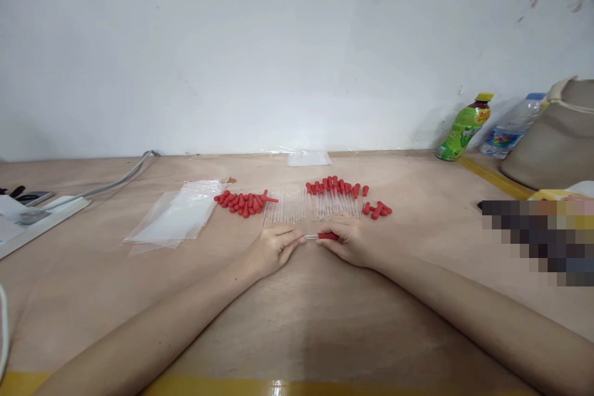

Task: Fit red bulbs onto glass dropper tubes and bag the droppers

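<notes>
Between my two hands lies a clear glass dropper tube [310, 237], level above the table. My left hand [277, 250] pinches its left part, and my right hand [349, 242] is closed on the red rubber bulb [327, 236] at its right end. Just beyond my hands is a row of bare glass tubes [285, 205]. To their right lie several droppers with red bulbs [336, 184] fitted on them. A heap of loose red bulbs [242, 202] rests to the left, and a smaller group of loose bulbs [378, 210] to the right.
Clear plastic bags [174, 216] lie at left, with another bag [309, 158] by the wall. A grey cable [125, 178] runs to a white power strip [46, 223]. At back right a green bottle [465, 127], a water bottle [510, 130] and a beige bag [552, 136] stand along the wall.
</notes>
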A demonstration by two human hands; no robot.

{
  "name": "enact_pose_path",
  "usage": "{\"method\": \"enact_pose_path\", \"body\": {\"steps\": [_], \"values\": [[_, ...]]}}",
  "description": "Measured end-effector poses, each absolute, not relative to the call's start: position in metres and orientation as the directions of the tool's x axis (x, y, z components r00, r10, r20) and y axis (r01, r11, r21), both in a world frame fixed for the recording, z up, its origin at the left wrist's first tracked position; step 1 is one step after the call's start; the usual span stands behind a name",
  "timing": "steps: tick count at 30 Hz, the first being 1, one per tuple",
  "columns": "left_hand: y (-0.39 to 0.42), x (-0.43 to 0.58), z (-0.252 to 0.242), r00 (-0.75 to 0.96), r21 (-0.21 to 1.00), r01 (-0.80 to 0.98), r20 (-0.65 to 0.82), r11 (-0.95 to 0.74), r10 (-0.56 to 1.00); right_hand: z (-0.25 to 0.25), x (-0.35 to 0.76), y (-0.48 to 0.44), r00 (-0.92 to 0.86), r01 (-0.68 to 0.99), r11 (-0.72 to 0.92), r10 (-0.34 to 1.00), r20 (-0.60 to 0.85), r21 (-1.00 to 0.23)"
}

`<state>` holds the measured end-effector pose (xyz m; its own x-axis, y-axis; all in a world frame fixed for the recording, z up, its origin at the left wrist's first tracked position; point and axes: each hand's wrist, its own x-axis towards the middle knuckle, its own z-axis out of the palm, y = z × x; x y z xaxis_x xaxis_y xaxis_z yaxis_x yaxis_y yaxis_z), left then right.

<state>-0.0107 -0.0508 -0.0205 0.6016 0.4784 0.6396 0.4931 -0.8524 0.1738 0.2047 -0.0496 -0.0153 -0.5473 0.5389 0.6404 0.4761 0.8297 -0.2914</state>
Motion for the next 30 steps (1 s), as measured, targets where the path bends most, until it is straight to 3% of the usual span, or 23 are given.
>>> {"method": "enact_pose_path", "body": {"steps": [6, 9, 13, 16, 19, 24, 30], "values": [[-0.052, -0.009, -0.019, 0.581, 0.213, 0.501, 0.636, -0.839, 0.509, -0.008, 0.207, -0.049, -0.551, 0.469, 0.801, 0.595, 0.585, -0.373], [-0.053, -0.008, -0.015, 0.553, 0.256, 0.505, 0.637, -0.824, 0.537, -0.010, 0.208, -0.048, -0.449, 0.416, 0.734, 0.679, 0.581, -0.536], [-0.056, -0.007, -0.010, 0.534, 0.301, 0.513, 0.621, -0.804, 0.574, -0.005, 0.206, -0.047, -0.306, 0.207, 0.559, 0.816, 0.490, -0.803], [-0.057, -0.009, -0.008, 0.525, 0.325, 0.528, 0.601, -0.785, 0.602, 0.014, 0.215, -0.038, -0.204, 0.076, 0.426, 0.892, 0.404, -0.901], [-0.056, -0.010, -0.009, 0.526, 0.329, 0.527, 0.598, -0.783, 0.605, 0.038, 0.239, -0.015, -0.022, 0.134, 0.293, 0.956, 0.293, -0.947], [-0.054, -0.009, -0.012, 0.552, 0.308, 0.521, 0.590, -0.796, 0.590, 0.039, 0.283, 0.035, 0.215, 0.506, 0.053, 0.959, 0.185, -0.861], [-0.055, -0.009, -0.011, 0.569, 0.296, 0.539, 0.562, -0.789, 0.600, 0.012, 0.287, 0.060, 0.258, 0.771, -0.102, 0.952, 0.163, -0.628]]}}
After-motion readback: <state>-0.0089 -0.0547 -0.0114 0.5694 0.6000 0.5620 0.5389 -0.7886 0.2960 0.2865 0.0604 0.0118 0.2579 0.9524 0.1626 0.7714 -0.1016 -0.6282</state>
